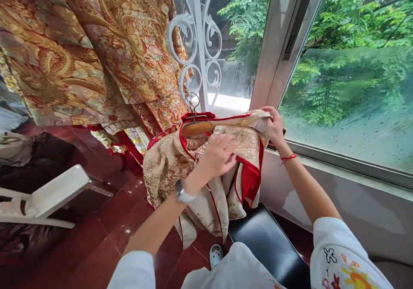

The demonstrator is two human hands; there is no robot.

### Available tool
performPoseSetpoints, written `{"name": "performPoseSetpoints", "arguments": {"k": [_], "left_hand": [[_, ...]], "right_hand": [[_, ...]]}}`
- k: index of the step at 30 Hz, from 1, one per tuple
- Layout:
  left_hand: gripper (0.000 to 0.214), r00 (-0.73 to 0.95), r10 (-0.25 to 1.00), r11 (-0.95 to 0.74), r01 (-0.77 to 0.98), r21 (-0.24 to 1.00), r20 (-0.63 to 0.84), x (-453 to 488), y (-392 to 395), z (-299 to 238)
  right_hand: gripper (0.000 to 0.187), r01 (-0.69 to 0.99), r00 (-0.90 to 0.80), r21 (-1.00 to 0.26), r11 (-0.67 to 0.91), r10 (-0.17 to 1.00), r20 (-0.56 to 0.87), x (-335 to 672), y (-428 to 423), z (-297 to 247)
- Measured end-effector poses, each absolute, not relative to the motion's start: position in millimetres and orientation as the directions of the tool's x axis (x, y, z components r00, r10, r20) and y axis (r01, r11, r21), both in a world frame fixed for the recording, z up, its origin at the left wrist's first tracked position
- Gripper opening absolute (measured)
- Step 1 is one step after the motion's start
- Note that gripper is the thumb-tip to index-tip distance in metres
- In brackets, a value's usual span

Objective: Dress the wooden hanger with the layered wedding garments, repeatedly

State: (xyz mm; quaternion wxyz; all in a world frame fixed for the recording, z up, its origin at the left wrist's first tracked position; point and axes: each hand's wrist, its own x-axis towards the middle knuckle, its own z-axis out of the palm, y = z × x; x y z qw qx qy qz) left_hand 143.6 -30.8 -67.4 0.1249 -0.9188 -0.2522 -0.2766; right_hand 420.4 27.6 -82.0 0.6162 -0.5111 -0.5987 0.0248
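A cream and gold embroidered jacket point(163, 168) with red piping hangs on a wooden hanger point(196, 128), its metal hook at the white scrollwork. My right hand point(273, 127) grips the jacket's upper edge at the right, fingers wrapped over the cloth by the window frame. Across the front, my left hand point(217, 155) is closed at a red-trimmed edge, thumb and forefinger together there; its other fingers are blurred. Below my left hand, the red lining point(250, 181) shows where the front falls open. The inside of the collar shows gathered pale fabric.
Large gold and red patterned robes point(122, 35) hang at the left. A white metal scroll stand point(200, 44) stands behind the jacket. The window point(348, 108) is at the right. Below are a black seat point(267, 241) and a white chair point(58, 190) on red tiles.
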Motion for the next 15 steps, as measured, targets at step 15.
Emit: {"name": "performPoseSetpoints", "arguments": {"k": [15], "left_hand": [[0.033,0.935,0.355,-0.893,0.335,-0.299,-0.012,273.0,19.6,-55.1]], "right_hand": [[0.032,0.854,-0.010,-0.397,0.338,0.772,0.636,475.0,5.1,-92.3]]}}
